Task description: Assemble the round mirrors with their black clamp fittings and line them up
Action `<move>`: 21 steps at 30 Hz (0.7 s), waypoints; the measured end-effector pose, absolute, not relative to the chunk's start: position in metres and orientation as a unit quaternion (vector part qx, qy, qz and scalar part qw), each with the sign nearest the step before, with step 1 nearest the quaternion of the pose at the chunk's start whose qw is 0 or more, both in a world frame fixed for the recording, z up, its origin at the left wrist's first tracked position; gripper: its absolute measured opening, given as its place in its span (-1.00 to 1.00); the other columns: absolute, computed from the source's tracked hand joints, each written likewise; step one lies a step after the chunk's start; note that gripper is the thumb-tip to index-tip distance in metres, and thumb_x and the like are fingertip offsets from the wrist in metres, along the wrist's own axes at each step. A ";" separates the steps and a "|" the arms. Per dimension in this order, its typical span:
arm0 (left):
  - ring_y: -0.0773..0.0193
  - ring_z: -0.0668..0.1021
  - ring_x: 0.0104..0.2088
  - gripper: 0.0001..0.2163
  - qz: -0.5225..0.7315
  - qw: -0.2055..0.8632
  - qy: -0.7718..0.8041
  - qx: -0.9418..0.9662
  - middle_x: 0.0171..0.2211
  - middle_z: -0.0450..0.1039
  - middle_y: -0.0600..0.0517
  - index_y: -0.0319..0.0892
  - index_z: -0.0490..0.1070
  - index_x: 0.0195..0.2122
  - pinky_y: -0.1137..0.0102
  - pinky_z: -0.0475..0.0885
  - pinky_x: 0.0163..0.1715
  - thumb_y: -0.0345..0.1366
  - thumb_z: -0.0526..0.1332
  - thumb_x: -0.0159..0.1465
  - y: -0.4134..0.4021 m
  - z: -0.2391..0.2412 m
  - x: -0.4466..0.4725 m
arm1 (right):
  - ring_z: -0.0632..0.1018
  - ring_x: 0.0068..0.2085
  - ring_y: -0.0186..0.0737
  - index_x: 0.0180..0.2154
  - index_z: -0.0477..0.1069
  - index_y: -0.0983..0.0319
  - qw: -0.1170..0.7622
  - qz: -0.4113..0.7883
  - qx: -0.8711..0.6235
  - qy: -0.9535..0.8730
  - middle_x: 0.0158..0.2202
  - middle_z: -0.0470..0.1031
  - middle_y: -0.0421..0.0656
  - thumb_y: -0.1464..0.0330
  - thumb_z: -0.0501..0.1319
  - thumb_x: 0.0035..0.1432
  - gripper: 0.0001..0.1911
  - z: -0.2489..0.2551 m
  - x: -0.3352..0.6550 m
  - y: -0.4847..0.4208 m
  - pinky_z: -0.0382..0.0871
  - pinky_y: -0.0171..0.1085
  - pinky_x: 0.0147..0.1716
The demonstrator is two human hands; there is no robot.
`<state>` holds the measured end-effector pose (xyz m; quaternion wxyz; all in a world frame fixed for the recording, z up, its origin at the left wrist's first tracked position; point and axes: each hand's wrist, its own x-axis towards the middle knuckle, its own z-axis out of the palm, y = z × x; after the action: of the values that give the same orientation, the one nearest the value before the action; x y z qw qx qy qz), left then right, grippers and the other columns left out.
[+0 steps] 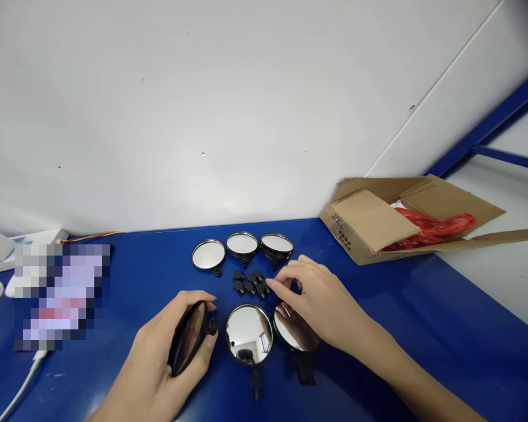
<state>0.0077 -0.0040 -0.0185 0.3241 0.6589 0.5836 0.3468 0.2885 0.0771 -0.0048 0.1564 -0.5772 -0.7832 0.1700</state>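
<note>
Six round mirrors [249, 334], one gripped by the left hand [158, 363], fingers curled, the right hand [317, 296], fingers spread, beside black knobs [249, 286].

Cardboard box [372, 220] with red plastic [431, 228]

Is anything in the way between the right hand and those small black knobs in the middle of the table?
Nothing visible stands in the way. The fingertips of the right hand are already at the edge of the small black knobs. A round mirror lies beneath the hand, not between it and the knobs.
</note>
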 end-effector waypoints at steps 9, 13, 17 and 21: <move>0.07 0.78 -0.08 -0.68 0.360 0.301 0.593 0.655 -0.07 0.69 0.08 0.10 0.44 0.19 0.37 0.57 -0.38 -0.15 0.29 0.42 -0.004 -0.022 0.011 | 0.56 -0.15 -0.09 -0.22 0.64 0.09 0.299 0.209 -0.469 -0.805 -0.33 0.63 -0.21 0.28 0.32 0.55 -0.80 0.003 0.280 0.071 0.44 -0.09 -0.10; 0.06 0.79 -0.08 -0.60 0.360 0.278 0.582 0.674 -0.06 0.69 0.08 0.10 0.42 0.21 0.36 0.64 -0.31 -0.18 0.36 0.36 -0.002 -0.028 0.005 | 0.58 -0.08 -0.13 0.12 0.63 0.12 0.308 0.267 -0.331 -0.851 -0.14 0.66 -0.18 0.25 0.41 0.51 -0.77 0.003 0.261 0.055 0.49 -0.14 -0.01; 0.12 0.77 -0.03 -0.50 0.361 0.264 0.555 0.702 0.08 0.68 0.11 0.14 0.39 0.24 0.33 0.69 -0.10 -0.30 0.41 0.29 0.003 -0.033 -0.004 | 0.52 -0.15 -0.13 -0.07 0.64 0.19 0.277 0.220 -0.292 -0.889 -0.21 0.62 -0.15 0.22 0.41 0.52 -0.83 0.002 0.243 0.042 0.46 -0.14 -0.06; 0.10 0.76 -0.03 -0.48 0.356 0.257 0.560 0.703 0.10 0.67 0.09 0.13 0.40 0.25 0.31 0.68 -0.09 -0.34 0.39 0.29 0.005 -0.031 -0.006 | 0.49 -0.18 -0.11 -0.14 0.59 0.21 0.249 0.153 -0.289 -0.912 -0.24 0.59 -0.15 0.25 0.34 0.57 -0.81 0.006 0.239 0.039 0.45 -0.13 -0.09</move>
<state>-0.0057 0.0047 -0.0311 0.2567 0.7031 0.5596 0.3559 0.2389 0.0394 0.0064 0.2492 -0.2885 -0.9118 0.1526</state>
